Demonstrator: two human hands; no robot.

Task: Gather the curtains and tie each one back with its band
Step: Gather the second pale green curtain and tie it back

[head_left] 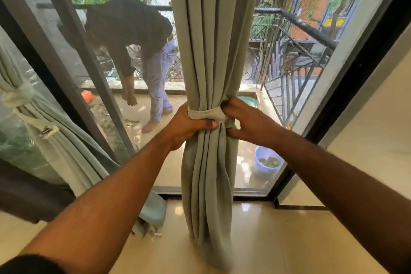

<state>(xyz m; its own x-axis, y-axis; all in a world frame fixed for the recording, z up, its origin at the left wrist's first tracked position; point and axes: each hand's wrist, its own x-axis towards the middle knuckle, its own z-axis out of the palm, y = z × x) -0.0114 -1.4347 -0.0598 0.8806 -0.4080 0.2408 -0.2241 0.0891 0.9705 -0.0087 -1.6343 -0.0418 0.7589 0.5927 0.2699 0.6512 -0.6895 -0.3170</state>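
Soft grey-green curtain [209,51] fabric, bunched in front of the glass door [255,169], so it'll squash easily but the folds will want to slide. Your left hand [189,124] is curled round the bundle right at the band [205,115], and your right hand [246,121] pinches the band's ends. Keep gripping there, at the waist. Left of that door, another curtain [55,140] looks tied already.

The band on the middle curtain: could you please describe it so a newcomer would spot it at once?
Start at the glass door; the grey-green curtain hangs before it. Its band wraps the gathered folds, between the left hand and right hand, unlike the tied curtain at far left.
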